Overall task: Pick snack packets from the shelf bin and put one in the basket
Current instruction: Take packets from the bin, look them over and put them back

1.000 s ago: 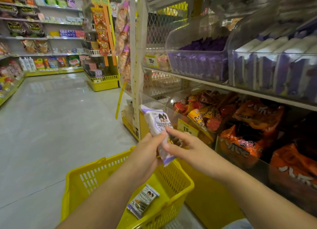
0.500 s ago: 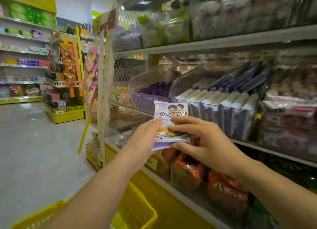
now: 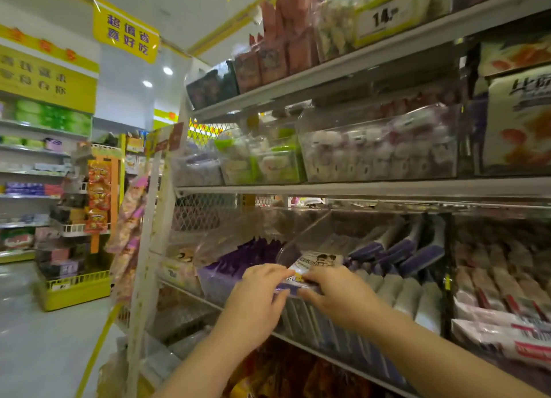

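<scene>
A white and purple snack packet (image 3: 313, 263) lies tilted over the front rim of a clear shelf bin (image 3: 316, 233) that holds rows of the same packets (image 3: 396, 290). My left hand (image 3: 259, 299) pinches the packet's left edge. My right hand (image 3: 340, 296) grips its right edge from the other side. Both hands are at the bin's front lip, on the middle shelf. The basket is out of view.
A neighbouring bin of purple packets (image 3: 238, 257) stands left of the hands. Red and white packets (image 3: 501, 308) fill the bin at right. Shelves above carry clear bins (image 3: 378, 150). Orange bags (image 3: 283, 373) sit below. The aisle floor (image 3: 35, 344) and a yellow display stand (image 3: 77, 290) lie left.
The view has swung upward, so the yellow basket has left the frame. Both hands have carried the packet from above the basket up and forward to the bin's front rim.
</scene>
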The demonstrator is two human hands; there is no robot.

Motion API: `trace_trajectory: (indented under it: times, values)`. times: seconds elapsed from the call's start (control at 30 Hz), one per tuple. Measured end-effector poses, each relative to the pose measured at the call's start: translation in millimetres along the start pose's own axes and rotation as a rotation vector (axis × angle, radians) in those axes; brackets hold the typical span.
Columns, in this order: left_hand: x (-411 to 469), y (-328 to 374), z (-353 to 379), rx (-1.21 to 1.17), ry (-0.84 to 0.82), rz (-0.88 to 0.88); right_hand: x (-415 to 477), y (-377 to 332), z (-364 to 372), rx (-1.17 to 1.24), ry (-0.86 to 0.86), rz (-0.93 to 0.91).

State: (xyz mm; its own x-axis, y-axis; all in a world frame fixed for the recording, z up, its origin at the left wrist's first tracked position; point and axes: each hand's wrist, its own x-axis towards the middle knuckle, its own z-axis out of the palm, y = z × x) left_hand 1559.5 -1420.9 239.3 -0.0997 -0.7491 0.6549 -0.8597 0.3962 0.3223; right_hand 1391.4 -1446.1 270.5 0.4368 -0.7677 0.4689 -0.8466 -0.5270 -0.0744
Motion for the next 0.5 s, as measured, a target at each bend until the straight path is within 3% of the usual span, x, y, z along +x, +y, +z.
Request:
trace_trajectory:
  times: [0.1,0.27,0.5]
  values:
    - [11,-13,11,0.134,-0.024,0.068,11,5,2,-0.096,-0.095,0.012]
    - [29,-25,19,0.135,0.01,0.093,20,8,-1,-0.226,-0.19,-0.024]
    - [21,-34,17,0.181,0.032,0.178,19,14,-21,-0.097,-0.313,-0.139]
